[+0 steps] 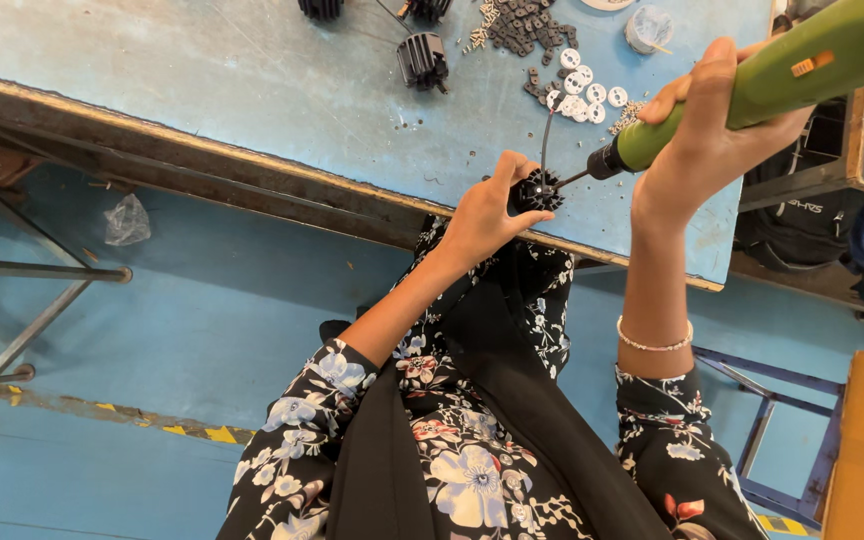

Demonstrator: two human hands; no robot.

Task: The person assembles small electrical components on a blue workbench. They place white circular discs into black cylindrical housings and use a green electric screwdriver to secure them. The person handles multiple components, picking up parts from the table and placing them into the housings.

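Left hand [482, 215] grip closed around small black finned round part [535, 192], held at near edge of worn blue counter [252, 90]. Right hand [702, 140] grip wrapped on green electric screwdriver [752, 85], bit tip touching part. Beyond part on counter: white round discs [582, 92], pile of small black pieces [527, 25], another black finned part [422, 60].

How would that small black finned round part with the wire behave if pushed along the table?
The small black finned round part looks rigid; its round ribbed body might roll on its side. The thin wire is probably floppy and could snag.
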